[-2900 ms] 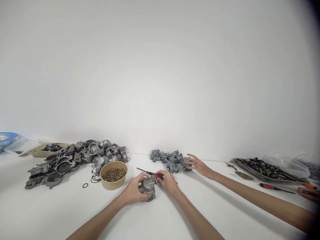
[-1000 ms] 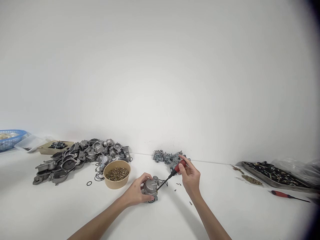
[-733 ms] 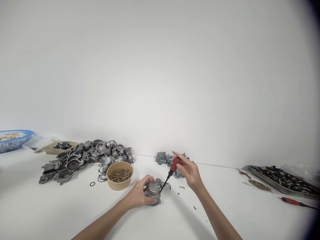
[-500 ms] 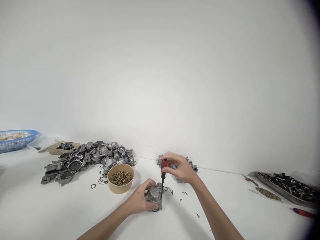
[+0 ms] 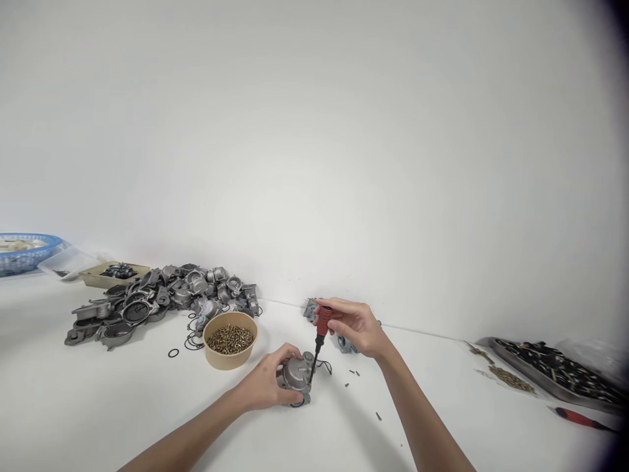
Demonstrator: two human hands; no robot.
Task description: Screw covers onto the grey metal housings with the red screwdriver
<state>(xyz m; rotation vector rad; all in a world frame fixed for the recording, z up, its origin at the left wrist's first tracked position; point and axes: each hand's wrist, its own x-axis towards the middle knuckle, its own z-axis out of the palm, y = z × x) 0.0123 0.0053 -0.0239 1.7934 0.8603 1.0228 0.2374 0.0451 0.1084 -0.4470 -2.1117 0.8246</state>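
My left hand (image 5: pixel 268 381) is closed around a grey metal carburetor (image 5: pixel 298 372) on the white table, fingers behind it and thumb in front. A thin black loop sticks out from its right side. In my right hand (image 5: pixel 358 329) is a screwdriver (image 5: pixel 323 322) with a red handle and black shaft, gripped between thumb and fingers. The shaft slants down to the left, and its tip meets the carburetor's right edge, near a brass-coloured spot. Close by on the left stands a tan paper bowl (image 5: pixel 228 361) filled with small brass screws (image 5: pixel 230 339).
Grey metal housings (image 5: pixel 137 307) lie heaped at the left, beside a tan tray (image 5: pixel 92 278) and a blue basket (image 5: pixel 48 246). More metal parts (image 5: pixel 348 345) sit behind my right hand. At right are a metal tray (image 5: pixel 565 391), loose screws (image 5: pixel 512 379) and another red-handled tool (image 5: pixel 580 418).
The screwdriver has gone from nearly upright to a slant, its handle leaning right. My left hand still holds the carburetor. The whole view has shifted slightly.
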